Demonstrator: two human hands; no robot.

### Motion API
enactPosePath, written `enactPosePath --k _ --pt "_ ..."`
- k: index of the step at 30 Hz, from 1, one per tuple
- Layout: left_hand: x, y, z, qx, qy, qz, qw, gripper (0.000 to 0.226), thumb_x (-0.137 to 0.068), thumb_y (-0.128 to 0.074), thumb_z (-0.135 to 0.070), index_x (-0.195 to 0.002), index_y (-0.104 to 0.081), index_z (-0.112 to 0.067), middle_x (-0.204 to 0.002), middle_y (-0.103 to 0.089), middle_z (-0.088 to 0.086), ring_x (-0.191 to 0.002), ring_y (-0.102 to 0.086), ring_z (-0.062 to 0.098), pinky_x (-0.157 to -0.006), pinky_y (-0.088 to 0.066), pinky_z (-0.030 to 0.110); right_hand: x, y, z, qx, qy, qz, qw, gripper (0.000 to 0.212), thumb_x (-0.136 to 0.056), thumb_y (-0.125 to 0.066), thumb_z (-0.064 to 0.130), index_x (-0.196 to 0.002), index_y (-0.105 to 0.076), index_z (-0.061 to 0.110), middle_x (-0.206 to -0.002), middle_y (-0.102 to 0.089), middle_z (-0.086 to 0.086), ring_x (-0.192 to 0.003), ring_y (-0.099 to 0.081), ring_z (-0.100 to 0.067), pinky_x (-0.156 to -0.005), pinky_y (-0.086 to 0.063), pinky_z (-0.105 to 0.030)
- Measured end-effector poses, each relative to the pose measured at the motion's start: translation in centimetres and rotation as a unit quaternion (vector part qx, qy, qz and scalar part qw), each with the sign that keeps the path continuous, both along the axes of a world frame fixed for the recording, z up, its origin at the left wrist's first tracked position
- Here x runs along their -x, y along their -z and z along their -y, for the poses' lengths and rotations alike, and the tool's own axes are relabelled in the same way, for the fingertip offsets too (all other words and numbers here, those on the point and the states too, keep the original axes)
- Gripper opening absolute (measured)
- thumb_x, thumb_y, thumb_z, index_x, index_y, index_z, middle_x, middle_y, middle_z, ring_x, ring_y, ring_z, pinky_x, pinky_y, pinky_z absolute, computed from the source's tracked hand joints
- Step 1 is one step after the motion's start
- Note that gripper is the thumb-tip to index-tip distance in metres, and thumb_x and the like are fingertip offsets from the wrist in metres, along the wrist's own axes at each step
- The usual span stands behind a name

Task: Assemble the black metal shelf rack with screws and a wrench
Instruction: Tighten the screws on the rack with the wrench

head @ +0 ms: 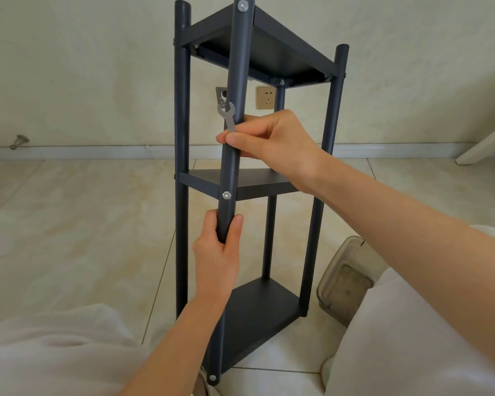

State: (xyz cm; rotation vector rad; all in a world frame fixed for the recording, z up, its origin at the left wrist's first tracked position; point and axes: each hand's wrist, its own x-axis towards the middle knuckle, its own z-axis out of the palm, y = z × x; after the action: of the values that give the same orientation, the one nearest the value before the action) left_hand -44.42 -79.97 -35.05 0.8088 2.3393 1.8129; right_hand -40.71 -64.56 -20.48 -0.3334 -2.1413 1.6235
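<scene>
The black metal shelf rack stands upright on the tiled floor, with three shelves between round posts. Silver screws show on the nearest post at each shelf level. My left hand grips that post just below the middle shelf. My right hand holds the same post higher up and pinches a small flat silver wrench against it, the open jaw pointing up.
A clear plastic container sits on the floor right of the rack's base. The wall behind carries a socket and a metal fitting. My white-clad knees fill both lower corners. A white furniture leg stands far right.
</scene>
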Motion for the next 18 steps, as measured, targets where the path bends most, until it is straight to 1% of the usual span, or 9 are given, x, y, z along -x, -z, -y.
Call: enactPosePath --k 3,5,7,9,12,13,15,16,18 --pt "0.0 -0.1 -0.2 -0.002 -0.003 -0.003 1.000 0.031 -0.086 -0.048 -0.071 -0.091 -0.051 -0.040 -0.063 -0.048 -0.010 -0.048 -0.046 0.011 -0.044 -0.046 0.027 0.0 -0.2 0.1 -0.023 -0.005 0.018 1.000 0.017 -0.093 -0.065 0.012 -0.106 -0.075 0.008 -0.101 -0.074 0.000 -0.101 -0.068 -0.010 -0.095 -0.054 -0.027" --pt "0.1 -0.3 -0.3 -0.006 -0.007 -0.002 1.000 0.030 -0.086 -0.049 -0.067 -0.090 -0.052 -0.038 -0.062 -0.047 -0.011 -0.048 -0.045 0.010 -0.045 -0.045 0.027 0.2 -0.6 0.1 -0.043 -0.004 0.047 0.998 0.015 -0.093 -0.067 0.018 -0.102 -0.077 0.015 -0.099 -0.074 0.007 -0.099 -0.067 -0.004 -0.091 -0.055 -0.024" --pt "0.4 -0.5 -0.3 -0.011 -0.012 0.001 1.000 0.030 -0.087 -0.049 -0.065 -0.089 -0.052 -0.036 -0.060 -0.046 -0.015 -0.048 -0.044 0.008 -0.045 -0.041 0.022 0.0 -1.1 -0.3 -0.046 0.017 0.087 0.995 0.012 -0.089 -0.071 0.026 -0.096 -0.080 0.021 -0.094 -0.073 0.012 -0.093 -0.066 -0.001 -0.085 -0.056 -0.022" --pt "0.8 -0.6 -0.2 -0.018 -0.020 0.001 1.000 0.030 -0.087 -0.049 -0.065 -0.087 -0.051 -0.036 -0.059 -0.046 -0.016 -0.047 -0.044 0.008 -0.044 -0.039 0.021 -0.6 -0.9 -0.7 -0.049 0.042 0.125 0.990 0.012 -0.085 -0.075 0.031 -0.089 -0.081 0.021 -0.090 -0.074 0.004 -0.085 -0.067 -0.008 -0.082 -0.059 -0.027" --pt "1.4 -0.7 -0.3 -0.030 -0.035 -0.007 0.999 0.037 -0.087 -0.047 -0.066 -0.088 -0.054 -0.029 -0.059 -0.047 -0.013 -0.048 -0.044 0.008 -0.046 -0.038 0.019 -1.9 0.4 -0.1 -0.094 0.058 0.165 0.980 0.019 -0.086 -0.073 0.029 -0.086 -0.080 0.011 -0.100 -0.070 -0.018 -0.075 -0.062 -0.020 -0.064 -0.052 -0.011" --pt "1.5 -0.7 -0.3 -0.036 -0.037 -0.002 0.999 0.041 -0.087 -0.046 -0.066 -0.089 -0.055 -0.026 -0.059 -0.046 -0.012 -0.048 -0.043 0.008 -0.047 -0.037 0.020 -2.2 0.9 0.3 -0.102 0.057 0.180 0.977 0.018 -0.088 -0.071 0.028 -0.086 -0.079 0.012 -0.099 -0.070 -0.019 -0.075 -0.062 -0.021 -0.061 -0.050 -0.012" --pt "1.9 -0.6 -0.4 -0.045 -0.037 0.005 0.998 0.046 -0.087 -0.044 -0.068 -0.090 -0.056 -0.023 -0.060 -0.044 -0.011 -0.048 -0.043 0.008 -0.048 -0.036 0.022 -2.5 1.8 1.1 -0.092 0.048 0.204 0.973 0.017 -0.093 -0.065 0.027 -0.088 -0.079 0.019 -0.092 -0.072 -0.008 -0.078 -0.063 -0.017 -0.066 -0.050 -0.020" --pt "2.0 -0.6 -0.4 -0.046 -0.039 0.005 0.998 0.047 -0.087 -0.044 -0.068 -0.091 -0.057 -0.023 -0.061 -0.045 -0.009 -0.049 -0.043 0.008 -0.048 -0.037 0.022 -2.5 2.3 1.4 -0.088 0.042 0.214 0.972 0.019 -0.095 -0.061 0.025 -0.090 -0.079 0.021 -0.090 -0.071 0.001 -0.081 -0.062 -0.014 -0.067 -0.047 -0.019" --pt "2.2 -0.5 -0.4 -0.048 -0.044 0.003 0.998 0.050 -0.087 -0.043 -0.068 -0.094 -0.058 -0.021 -0.061 -0.046 -0.007 -0.049 -0.045 0.008 -0.048 -0.038 0.021 -2.2 3.5 2.0 -0.101 0.036 0.236 0.966 0.022 -0.097 -0.057 0.023 -0.094 -0.078 0.021 -0.105 -0.069 0.008 -0.095 -0.061 -0.010 -0.070 -0.039 -0.014"
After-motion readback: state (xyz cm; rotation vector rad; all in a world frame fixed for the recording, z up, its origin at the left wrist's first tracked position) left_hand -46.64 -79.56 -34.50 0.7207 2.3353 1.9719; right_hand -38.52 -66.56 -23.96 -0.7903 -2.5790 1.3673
